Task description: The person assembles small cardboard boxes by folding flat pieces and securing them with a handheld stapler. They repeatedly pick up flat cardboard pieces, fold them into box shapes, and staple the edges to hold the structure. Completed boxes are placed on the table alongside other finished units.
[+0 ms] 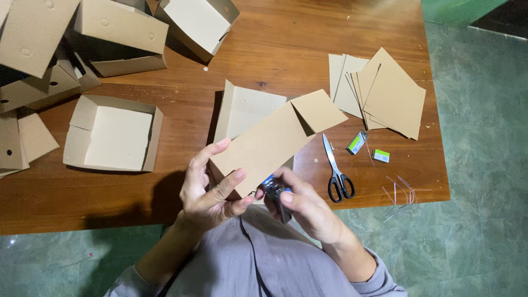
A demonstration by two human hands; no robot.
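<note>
My left hand (212,187) grips the near corner of a half-folded brown cardboard box piece (264,140) and holds it up over the wooden table (308,38). My right hand (305,203) is closed around a small dark stapler (273,191) with a blue part, pressed against the same near corner of the cardboard. The two hands almost touch at that corner. The cardboard's far flaps spread up and to the right.
Black scissors (336,173) lie right of my hands, beside two small green staple boxes (357,142) (380,155). A stack of flat cardboard sheets (385,93) sits at the far right. An open folded box (113,135) and several more boxes (118,33) fill the left side. Green tiled floor surrounds the table.
</note>
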